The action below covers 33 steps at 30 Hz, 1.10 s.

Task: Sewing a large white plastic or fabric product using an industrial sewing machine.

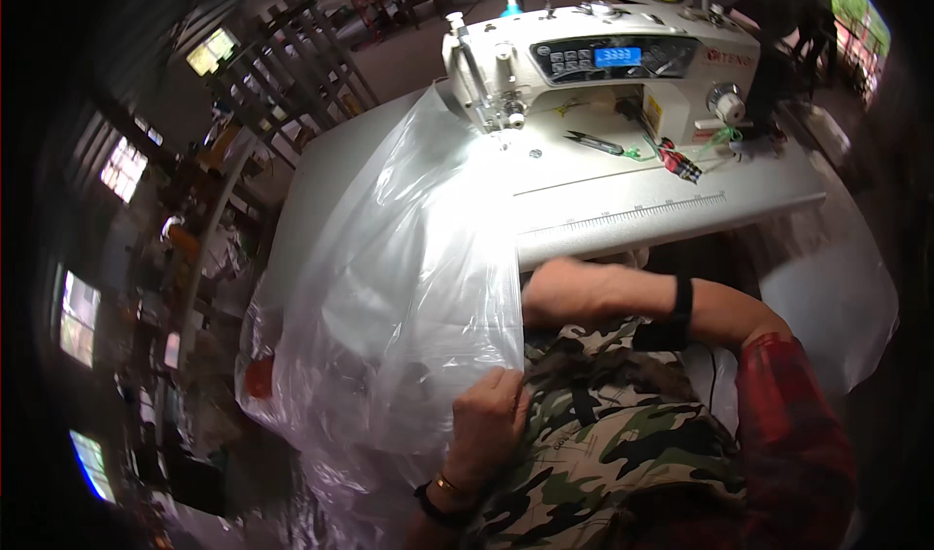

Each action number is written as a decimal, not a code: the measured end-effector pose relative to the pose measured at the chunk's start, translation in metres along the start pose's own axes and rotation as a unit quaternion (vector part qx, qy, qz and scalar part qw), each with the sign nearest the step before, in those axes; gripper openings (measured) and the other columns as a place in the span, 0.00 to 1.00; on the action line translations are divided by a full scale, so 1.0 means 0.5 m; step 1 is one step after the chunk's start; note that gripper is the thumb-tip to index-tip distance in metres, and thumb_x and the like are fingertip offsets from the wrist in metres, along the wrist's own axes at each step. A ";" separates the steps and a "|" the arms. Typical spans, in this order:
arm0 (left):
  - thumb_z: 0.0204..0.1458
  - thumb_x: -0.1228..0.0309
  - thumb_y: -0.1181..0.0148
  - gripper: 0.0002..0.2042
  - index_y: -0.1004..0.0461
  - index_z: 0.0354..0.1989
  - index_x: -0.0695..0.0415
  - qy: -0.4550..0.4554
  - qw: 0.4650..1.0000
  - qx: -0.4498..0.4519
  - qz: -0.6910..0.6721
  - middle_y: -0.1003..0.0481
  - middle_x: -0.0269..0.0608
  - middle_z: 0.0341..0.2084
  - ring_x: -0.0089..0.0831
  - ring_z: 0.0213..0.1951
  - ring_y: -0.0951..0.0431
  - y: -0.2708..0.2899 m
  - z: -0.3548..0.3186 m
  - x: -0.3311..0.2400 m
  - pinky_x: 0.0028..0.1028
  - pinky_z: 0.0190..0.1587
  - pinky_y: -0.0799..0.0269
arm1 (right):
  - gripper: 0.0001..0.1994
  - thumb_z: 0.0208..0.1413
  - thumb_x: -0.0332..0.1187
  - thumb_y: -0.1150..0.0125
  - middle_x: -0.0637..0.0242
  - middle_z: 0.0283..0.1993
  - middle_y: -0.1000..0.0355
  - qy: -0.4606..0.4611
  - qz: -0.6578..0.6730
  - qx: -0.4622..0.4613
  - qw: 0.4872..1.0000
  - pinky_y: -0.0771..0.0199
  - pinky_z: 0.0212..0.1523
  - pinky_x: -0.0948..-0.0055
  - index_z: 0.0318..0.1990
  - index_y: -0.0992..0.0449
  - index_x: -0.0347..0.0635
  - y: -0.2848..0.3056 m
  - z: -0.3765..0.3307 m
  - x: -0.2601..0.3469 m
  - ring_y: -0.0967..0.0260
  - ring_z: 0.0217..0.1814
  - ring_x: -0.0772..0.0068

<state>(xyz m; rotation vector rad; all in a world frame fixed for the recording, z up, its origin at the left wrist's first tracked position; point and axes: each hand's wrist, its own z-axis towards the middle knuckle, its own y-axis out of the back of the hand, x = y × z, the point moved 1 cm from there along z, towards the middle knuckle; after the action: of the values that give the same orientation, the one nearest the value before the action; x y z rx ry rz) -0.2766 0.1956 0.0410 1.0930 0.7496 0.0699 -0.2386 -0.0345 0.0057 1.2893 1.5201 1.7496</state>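
A large sheet of clear plastic film [389,287] drapes over the front left of the sewing table and hangs down toward my lap. Its upper corner reaches the needle area of a white sewing machine [613,59]. Low on the film's right edge, my left hand [491,414] is closed, pinching that edge. Farther up the same edge, just in front of the table, is my right hand [559,292]. It is blurred and its fingers are turned away, so its grip does not show.
Thread snips [595,143] and a red and black tool [678,161] lie on the machine bed near green thread. A ruler scale [632,212] runs along the table front. More clear plastic [827,278] hangs at the right. A slatted wooden rack [287,73] stands behind at left.
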 end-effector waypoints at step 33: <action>0.45 0.80 0.48 0.13 0.20 0.39 0.60 -0.010 1.000 -0.013 -0.017 0.30 0.48 0.23 0.45 0.24 0.27 -0.078 0.075 0.070 0.38 0.29 0.32 | 0.11 0.55 0.37 0.40 0.57 0.36 0.28 -0.144 -0.125 -0.347 0.918 0.33 0.46 0.61 0.35 0.27 0.37 0.078 0.081 -0.178 0.31 0.44 0.57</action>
<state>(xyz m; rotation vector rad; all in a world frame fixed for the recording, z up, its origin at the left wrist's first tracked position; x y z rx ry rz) -0.2402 0.1619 -0.0001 1.0541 0.7477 0.0410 -0.1560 -0.0994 0.0101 0.8808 0.7404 1.6185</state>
